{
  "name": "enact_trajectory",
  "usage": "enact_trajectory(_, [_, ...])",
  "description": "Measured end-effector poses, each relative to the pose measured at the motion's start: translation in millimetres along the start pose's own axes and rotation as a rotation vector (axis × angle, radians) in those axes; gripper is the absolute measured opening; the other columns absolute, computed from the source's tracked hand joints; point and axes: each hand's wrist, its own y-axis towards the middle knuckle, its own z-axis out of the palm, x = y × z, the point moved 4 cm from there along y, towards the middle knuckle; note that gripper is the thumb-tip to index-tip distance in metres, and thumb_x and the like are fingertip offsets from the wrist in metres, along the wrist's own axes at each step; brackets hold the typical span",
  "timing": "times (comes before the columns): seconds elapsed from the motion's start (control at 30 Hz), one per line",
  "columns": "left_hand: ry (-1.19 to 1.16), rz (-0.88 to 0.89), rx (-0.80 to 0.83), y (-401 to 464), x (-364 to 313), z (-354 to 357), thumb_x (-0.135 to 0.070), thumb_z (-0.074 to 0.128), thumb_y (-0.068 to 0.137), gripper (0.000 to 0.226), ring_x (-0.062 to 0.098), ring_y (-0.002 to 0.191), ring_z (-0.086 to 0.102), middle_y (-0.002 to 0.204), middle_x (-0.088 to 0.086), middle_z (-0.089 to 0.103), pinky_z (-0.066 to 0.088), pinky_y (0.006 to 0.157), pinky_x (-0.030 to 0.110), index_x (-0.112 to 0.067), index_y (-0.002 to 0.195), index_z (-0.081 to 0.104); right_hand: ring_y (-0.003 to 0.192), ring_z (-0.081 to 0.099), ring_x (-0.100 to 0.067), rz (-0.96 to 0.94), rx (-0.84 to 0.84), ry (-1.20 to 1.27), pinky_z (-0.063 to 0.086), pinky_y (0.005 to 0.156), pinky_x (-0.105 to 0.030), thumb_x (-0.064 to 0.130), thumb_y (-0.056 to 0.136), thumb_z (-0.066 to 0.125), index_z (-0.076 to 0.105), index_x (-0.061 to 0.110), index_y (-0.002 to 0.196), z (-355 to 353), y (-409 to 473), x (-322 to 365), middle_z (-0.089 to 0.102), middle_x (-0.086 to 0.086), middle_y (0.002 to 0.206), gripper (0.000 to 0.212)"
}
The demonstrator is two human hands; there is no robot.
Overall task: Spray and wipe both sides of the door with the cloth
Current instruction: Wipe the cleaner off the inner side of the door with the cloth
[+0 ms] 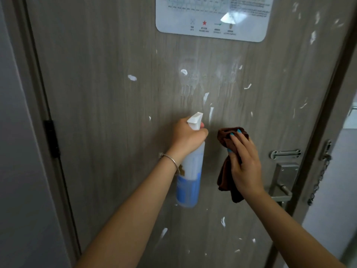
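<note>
At the far left a dark hinge sits on the edge of the door, a grey wood-grain panel that fills the view, flecked with white smears and wet streaks around its middle. Right of the hinge, the left hand wraps the neck of the spray bottle, fingers curled tight at the trigger, nozzle aimed at the door. The bottle is clear plastic and blue liquid fills only its lower part, so it is probably light, though a wet neck could turn slippery; the neck just under the trigger is the sound place to grip. Next to the right, the right hand presses the brown cloth flat on the door, fingers nearly straight, thumb hidden. The cloth is soft and limp, its loose end hanging below the palm; bunching it under the palm should keep it from sliding. Farther right are the metal handle and a chain. Above hangs a white notice.
</note>
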Motion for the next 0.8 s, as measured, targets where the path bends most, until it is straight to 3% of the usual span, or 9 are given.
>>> enact_trajectory(0.17, [0.074,-0.014,-0.084,19.2,-18.0,15.4,-0.015,0.065,0.078,0.025,0.004,0.052,0.053,0.054,-0.008,0.053,0.04,0.049,0.021,-0.017,0.055,0.053,0.143,0.033,-0.03,0.03,-0.021,-0.048,0.024,0.117,-0.04,-0.002,0.094,0.059,0.052,0.01,0.14,-23.4,6.2,-21.0,0.038,0.004,0.148,0.048])
enact_trajectory(0.37, [0.174,-0.007,-0.074,27.0,-19.5,27.2,-0.023,0.064,0.079,0.02,0.021,0.073,0.067,0.065,-0.005,0.061,0.053,0.064,0.032,-0.016,0.062,0.057,0.144,0.032,-0.03,0.06,-0.024,-0.075,0.028,0.115,-0.044,0.002,0.096,0.057,0.051,0.011,0.141,-35.0,14.6,-37.8,0.039,0.004,0.149,0.047])
enact_trajectory(0.6, [0.141,-0.078,-0.052,21.8,-2.4,38.0,-0.025,0.064,0.08,0.02,0.011,0.059,0.059,0.062,-0.006,0.058,0.045,0.056,0.025,-0.016,0.063,0.057,0.143,0.033,-0.031,0.047,-0.015,-0.055,0.027,0.116,-0.043,0.0,0.094,0.059,0.052,0.01,0.14,-31.8,14.0,-46.1,0.043,-0.005,0.15,0.047])
enact_trajectory(0.8, [0.147,-0.137,-0.086,6.9,17.8,40.5,-0.018,0.066,0.076,0.017,0.013,0.057,0.057,0.059,-0.005,0.055,0.045,0.056,0.028,-0.016,0.061,0.057,0.144,0.033,-0.03,0.068,0.0,-0.045,0.025,0.116,-0.041,0.001,0.095,0.059,0.051,0.012,0.141,-27.7,9.5,-49.1,0.044,-0.006,0.15,0.048])
